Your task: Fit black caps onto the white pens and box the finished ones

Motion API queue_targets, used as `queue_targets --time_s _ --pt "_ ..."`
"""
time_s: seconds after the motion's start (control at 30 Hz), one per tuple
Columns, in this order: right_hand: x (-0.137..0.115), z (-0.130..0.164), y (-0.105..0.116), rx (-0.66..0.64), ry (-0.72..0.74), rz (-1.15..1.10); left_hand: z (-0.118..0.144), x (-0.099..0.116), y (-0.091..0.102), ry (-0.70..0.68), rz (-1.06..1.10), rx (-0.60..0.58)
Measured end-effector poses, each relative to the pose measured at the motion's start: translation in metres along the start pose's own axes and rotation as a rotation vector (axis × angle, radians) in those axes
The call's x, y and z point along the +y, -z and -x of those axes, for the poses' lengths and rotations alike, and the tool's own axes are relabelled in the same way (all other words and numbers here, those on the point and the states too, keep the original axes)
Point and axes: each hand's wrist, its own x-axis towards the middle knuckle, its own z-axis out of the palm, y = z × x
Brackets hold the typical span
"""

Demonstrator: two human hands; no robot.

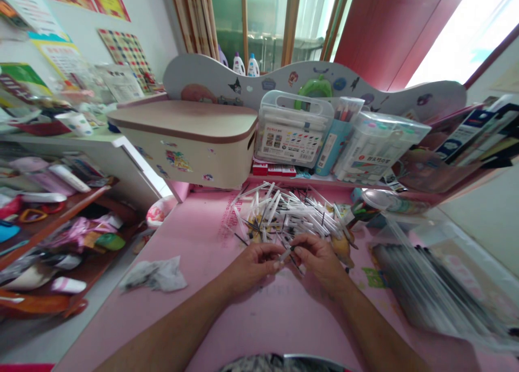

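Observation:
My left hand and my right hand meet over the pink desk, both closed in a pinch. Between their fingertips is a narrow, pale pen-like tube. My left fingers grip its lower end, while the right ones pinch its dark upper end. Just beyond my hands lies a loose pile of white tubes and thin dark sticks. To the right, a clear plastic box holds many long, dark-and-clear pen-like sticks, blurred. A crumpled, grey-stained white tissue lies on the left of the desk.
Along the desk's back stand a lidded beige bin, a clear marker case, a blue pen holder and another marker box. A cluttered shelf is at the left. A see-through organizer sits at the back right.

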Motion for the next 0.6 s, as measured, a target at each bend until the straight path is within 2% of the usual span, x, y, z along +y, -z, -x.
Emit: queue_targets --time_s 0.17,0.3,0.4,0.6 --pt "0.001 0.003 -0.003 0.034 -0.050 -0.070 0.001 0.000 0.000 -0.004 -0.004 0.006" --pt "0.000 0.001 -0.002 0.011 -0.038 0.006 0.001 0.001 0.000 -0.003 -0.023 -0.010" --pt "-0.008 0.000 -0.001 -0.016 -0.014 0.154 0.001 0.002 0.000 -0.008 -0.051 -0.027" --pt "-0.029 0.002 -0.004 -0.028 0.105 0.590 0.003 0.004 -0.004 -0.029 -0.125 -0.029"
